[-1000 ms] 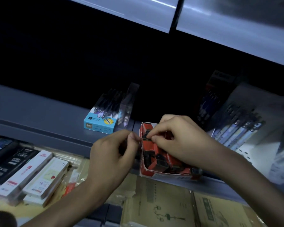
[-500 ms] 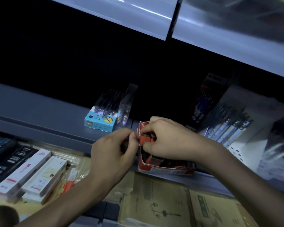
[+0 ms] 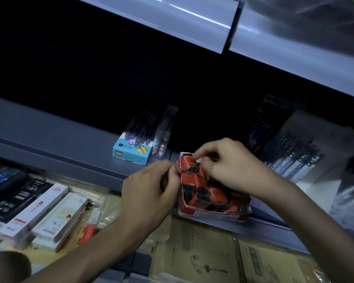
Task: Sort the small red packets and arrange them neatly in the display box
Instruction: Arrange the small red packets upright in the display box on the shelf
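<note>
A red cardboard display box [image 3: 213,215] sits on the grey shelf [image 3: 49,148], open at the top. Several small red and black packets [image 3: 200,186] lie jumbled inside it. My left hand [image 3: 149,193] is curled at the box's left wall, thumb and fingers pinching its upper left edge; it also seems to hold something small and dark. My right hand [image 3: 231,166] reaches over the far end of the box, its fingertips pinching one small packet near the back left corner. The right half of the box's contents is hidden under that hand.
A light blue pen box [image 3: 131,154] with a clear lid stands left of the display box. Hanging pen packs [image 3: 294,160] fill the right. White boxes [image 3: 49,213] and brown paper packs [image 3: 198,254] lie on the lower shelf. An upper shelf [image 3: 213,29] overhangs.
My right hand has lifted toward the box's back end, fingertips now pinching a packet near the rear left corner. My left hand stays at the left wall.
</note>
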Demonstrator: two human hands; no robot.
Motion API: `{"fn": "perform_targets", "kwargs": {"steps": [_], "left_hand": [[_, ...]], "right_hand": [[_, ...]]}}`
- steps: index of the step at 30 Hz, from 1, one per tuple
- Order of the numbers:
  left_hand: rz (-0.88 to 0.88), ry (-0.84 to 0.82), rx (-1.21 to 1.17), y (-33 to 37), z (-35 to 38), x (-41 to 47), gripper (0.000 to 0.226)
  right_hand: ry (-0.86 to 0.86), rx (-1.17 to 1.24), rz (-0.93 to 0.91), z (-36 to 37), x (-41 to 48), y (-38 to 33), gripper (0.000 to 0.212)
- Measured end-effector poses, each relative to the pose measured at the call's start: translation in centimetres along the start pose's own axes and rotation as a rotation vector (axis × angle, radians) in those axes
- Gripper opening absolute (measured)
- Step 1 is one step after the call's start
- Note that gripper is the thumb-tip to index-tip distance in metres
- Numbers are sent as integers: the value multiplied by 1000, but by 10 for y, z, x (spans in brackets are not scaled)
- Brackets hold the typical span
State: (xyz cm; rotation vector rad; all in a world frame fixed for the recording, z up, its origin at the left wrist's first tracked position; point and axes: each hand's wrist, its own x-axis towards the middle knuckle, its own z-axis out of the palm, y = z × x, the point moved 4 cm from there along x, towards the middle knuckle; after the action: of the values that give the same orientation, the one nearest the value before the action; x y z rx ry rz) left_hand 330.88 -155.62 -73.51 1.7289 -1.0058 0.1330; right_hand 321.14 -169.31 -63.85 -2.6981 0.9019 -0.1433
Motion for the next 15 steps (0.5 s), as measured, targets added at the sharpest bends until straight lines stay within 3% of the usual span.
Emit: {"fn": "perform_targets", "kwargs": {"steps": [6,10,15], "left_hand": [[-5,1,-24,-2,3,1,31],[-11,-2,-13,-2,3,2,32],[-6,3,-12,-1,3,3,31]], "right_hand": [[7,-122,167,11,18,17,21],[-43,-38,192,14,27,14,13],[-141,112,247,19,38,11,26]]}}
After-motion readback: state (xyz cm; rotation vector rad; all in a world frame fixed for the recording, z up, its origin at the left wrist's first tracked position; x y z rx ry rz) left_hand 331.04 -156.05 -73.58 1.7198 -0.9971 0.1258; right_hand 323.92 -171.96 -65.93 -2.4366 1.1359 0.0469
